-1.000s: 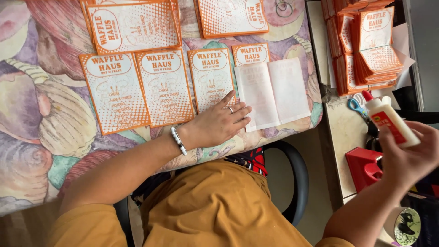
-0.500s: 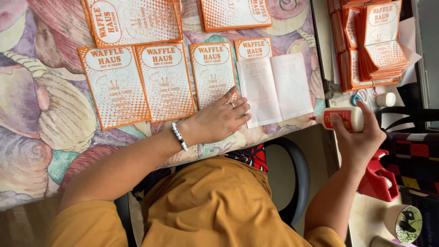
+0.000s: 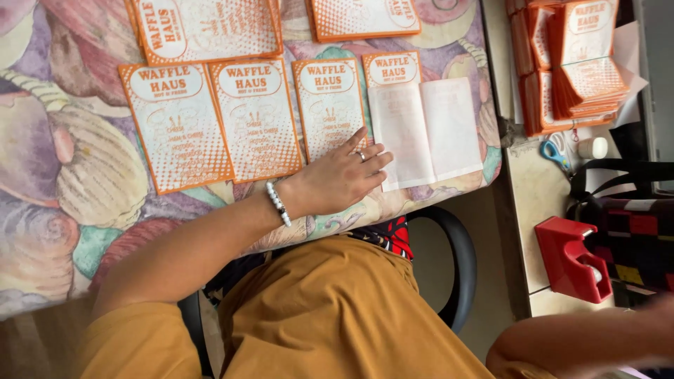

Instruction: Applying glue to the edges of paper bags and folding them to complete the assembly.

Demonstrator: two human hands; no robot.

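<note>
My left hand [image 3: 342,177] lies flat near the table's front edge, fingers spread, holding nothing. Its fingertips touch an orange-and-white printed paper bag [image 3: 328,105] and the white unfolded sheet [image 3: 426,130] beside it. It wears a ring, and a white bead bracelet [image 3: 278,203] sits on the wrist. Two more orange bags [image 3: 217,121] lie in a row to the left. Only my right forearm [image 3: 583,344] shows at the bottom right; the hand itself is outside the picture.
A shell-patterned cloth [image 3: 63,175] covers the table. More orange bags [image 3: 210,28] lie farther back, with a stack [image 3: 576,63] on the side counter. Blue scissors [image 3: 557,153], a small white object [image 3: 593,147] and a red tape dispenser [image 3: 572,258] sit there too. A black chair arm [image 3: 460,260] curves below.
My right hand, which held a white bottle with a red label, has dropped down and to the right out of sight. The left hand has stayed put.
</note>
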